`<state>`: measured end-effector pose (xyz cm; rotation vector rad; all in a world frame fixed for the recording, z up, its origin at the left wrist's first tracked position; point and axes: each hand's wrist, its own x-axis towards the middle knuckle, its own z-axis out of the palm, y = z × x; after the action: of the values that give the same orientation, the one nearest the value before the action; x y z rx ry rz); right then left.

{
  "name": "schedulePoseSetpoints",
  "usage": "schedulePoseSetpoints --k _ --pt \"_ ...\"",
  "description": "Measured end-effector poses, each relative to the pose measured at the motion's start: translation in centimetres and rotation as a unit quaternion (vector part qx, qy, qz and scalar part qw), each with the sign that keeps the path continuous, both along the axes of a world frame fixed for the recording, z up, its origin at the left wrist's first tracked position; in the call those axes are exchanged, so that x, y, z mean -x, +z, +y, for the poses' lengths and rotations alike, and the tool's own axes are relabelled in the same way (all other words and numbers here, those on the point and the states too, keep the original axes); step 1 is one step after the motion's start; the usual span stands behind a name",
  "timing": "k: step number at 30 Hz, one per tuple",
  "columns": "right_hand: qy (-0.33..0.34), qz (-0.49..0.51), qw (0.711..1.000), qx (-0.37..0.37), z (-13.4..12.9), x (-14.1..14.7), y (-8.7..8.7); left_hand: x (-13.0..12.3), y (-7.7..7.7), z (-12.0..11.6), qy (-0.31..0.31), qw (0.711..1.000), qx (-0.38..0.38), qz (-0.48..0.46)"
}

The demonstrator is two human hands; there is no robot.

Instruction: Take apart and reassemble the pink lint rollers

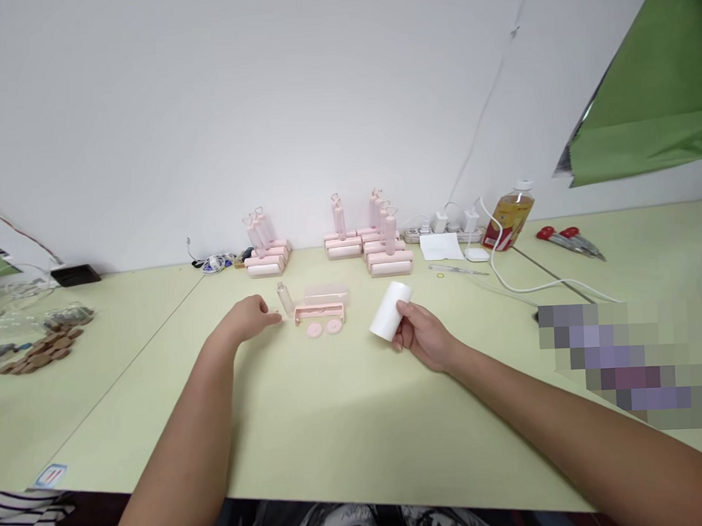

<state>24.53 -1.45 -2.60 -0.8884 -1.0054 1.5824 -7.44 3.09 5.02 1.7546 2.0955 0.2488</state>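
Observation:
My right hand (422, 331) grips a white lint roller refill (391, 312), raised at a tilt over the table. My left hand (249, 318) is closed, thumb and fingertips together beside a see-through handle tube (285, 299). Whatever small piece those fingertips hold or touch is too tiny to make out. Between the hands lies a pink roller frame (320, 314), and behind it a see-through cover (326, 295). Two round pink end caps, the left one (314, 330) and the right one (333, 326), lie flat in front of the frame.
Along the wall stand assembled pink lint rollers (268, 259) in groups. Towards the right are a power strip (419, 235), a white paper (441, 247), a drink bottle (507, 217), a white cable (527, 290) and red-handled tools (569, 242). Brown pieces (44, 351) lie far left.

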Motion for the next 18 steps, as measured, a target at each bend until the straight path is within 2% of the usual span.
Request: schedulePoseSetpoints --k 2,4,6,9,11,14,18 --pt "0.002 -0.006 1.0 -0.001 0.1 0.0 -0.2 -0.9 0.9 -1.1 -0.019 0.999 -0.028 0.001" --pt "0.002 -0.009 1.0 0.006 0.1 0.0 -0.3 -2.8 1.1 -2.2 -0.109 0.992 -0.049 -0.032" --pt "0.011 -0.016 1.0 0.016 0.1 -0.1 -0.3 -5.3 0.2 -3.1 -0.195 0.977 -0.075 -0.044" --pt "0.047 -0.036 0.998 0.02 -0.1 -0.3 -0.1 -8.6 -2.0 -3.6 -0.239 0.965 -0.107 0.016" --pt "0.074 -0.043 0.996 0.012 -0.3 -0.4 0.0 -9.8 -3.2 -3.5 -0.218 0.968 -0.109 0.066" --pt "0.097 -0.047 0.994 0.0 -0.4 -0.4 0.1 -10.2 -4.0 -3.1 -0.175 0.974 -0.089 0.112" --pt "0.105 -0.054 0.993 -0.008 -0.5 -0.4 0.2 -9.9 -4.2 -2.8 -0.199 0.971 -0.07 0.11"
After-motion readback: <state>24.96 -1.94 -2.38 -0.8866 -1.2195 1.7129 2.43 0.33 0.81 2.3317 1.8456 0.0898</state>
